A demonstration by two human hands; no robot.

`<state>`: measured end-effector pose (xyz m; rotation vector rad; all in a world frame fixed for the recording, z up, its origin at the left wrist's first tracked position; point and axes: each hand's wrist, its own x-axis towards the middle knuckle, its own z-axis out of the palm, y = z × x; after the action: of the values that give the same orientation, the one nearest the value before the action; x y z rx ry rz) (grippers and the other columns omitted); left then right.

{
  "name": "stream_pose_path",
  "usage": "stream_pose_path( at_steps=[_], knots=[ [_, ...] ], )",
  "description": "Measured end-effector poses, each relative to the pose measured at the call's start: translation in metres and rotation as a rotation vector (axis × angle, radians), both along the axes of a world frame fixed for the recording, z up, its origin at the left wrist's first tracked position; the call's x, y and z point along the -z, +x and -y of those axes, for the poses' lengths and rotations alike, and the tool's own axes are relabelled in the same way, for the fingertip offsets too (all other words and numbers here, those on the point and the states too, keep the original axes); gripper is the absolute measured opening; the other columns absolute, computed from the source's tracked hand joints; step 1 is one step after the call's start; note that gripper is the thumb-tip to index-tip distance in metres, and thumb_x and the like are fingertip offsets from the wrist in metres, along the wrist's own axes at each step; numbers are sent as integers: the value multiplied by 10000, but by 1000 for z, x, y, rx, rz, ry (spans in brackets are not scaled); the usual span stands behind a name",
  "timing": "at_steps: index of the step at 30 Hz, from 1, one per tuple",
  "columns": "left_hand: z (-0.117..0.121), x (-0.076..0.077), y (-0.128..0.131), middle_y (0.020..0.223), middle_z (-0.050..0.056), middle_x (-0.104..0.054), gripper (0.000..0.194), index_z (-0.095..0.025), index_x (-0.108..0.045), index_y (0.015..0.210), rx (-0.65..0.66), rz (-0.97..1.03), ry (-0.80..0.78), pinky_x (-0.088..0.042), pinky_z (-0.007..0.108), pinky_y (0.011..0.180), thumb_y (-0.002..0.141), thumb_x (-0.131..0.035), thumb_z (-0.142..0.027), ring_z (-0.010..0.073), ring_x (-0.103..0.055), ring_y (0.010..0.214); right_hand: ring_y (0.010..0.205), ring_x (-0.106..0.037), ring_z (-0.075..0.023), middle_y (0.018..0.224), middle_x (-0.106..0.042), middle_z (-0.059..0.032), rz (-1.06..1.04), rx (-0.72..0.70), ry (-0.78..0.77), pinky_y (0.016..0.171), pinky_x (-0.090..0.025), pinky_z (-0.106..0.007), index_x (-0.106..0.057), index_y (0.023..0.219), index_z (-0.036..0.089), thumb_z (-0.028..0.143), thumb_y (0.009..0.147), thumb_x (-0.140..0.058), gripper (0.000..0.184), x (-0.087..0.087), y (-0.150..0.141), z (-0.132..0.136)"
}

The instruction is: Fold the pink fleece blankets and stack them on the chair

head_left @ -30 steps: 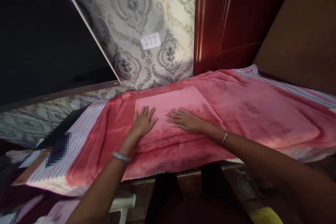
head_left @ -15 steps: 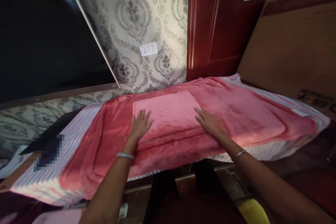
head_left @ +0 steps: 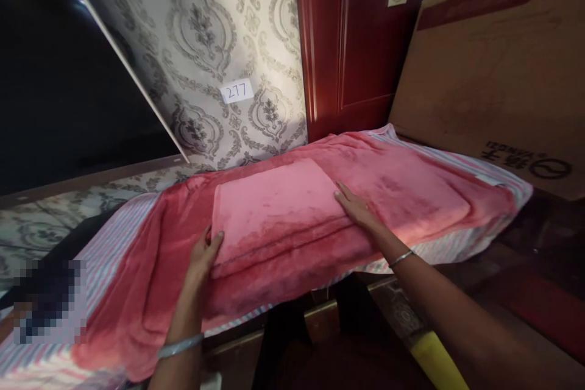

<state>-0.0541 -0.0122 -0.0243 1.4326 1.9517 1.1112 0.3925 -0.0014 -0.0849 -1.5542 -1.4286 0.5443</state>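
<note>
A folded pink fleece cloth (head_left: 274,204) lies as a neat rectangle on a larger pink blanket (head_left: 411,195) spread over a table. My left hand (head_left: 203,253) rests against the folded cloth's left edge, thumb over the top, fingers tucked at its side. My right hand (head_left: 356,207) lies flat at the cloth's right edge, fingers stretched out on the fabric. Both wrists wear thin bangles.
A striped sheet (head_left: 114,237) shows under the blanket at both ends. A patterned wall with a paper label "277" (head_left: 237,91) stands behind, a red wooden door (head_left: 356,42) to its right, a cardboard box (head_left: 493,73) at far right. A yellow object (head_left: 432,359) is below.
Both hands slid outward from the top of the folded cloth to its left and right edges. The left hand dropped to the side of the cloth. The camera view shifted right.
</note>
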Motion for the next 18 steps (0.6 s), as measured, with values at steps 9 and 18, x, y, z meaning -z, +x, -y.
stream_pose_path(
  at_steps=[9, 18],
  knots=[
    [12, -15, 19, 1234, 111, -703, 691, -214, -527, 1398, 168, 435, -38, -513, 417, 1046, 773, -746, -412, 269, -648, 1184, 1390, -446, -305, 1499, -505, -68, -153, -292, 14, 1199, -281, -496, -523, 1441, 207, 547, 790, -636, 744, -24, 3, -15],
    [5, -15, 6, 1300, 127, -669, 603, -176, -592, 1306, 181, 173, -7, -404, 455, 1149, 770, -676, -439, 295, -562, 1299, 1299, -541, -310, 1421, -582, -99, -128, -94, -3, 1133, -388, -500, -557, 1404, 187, 482, 846, -613, 634, -15, 0, 4]
  ],
)
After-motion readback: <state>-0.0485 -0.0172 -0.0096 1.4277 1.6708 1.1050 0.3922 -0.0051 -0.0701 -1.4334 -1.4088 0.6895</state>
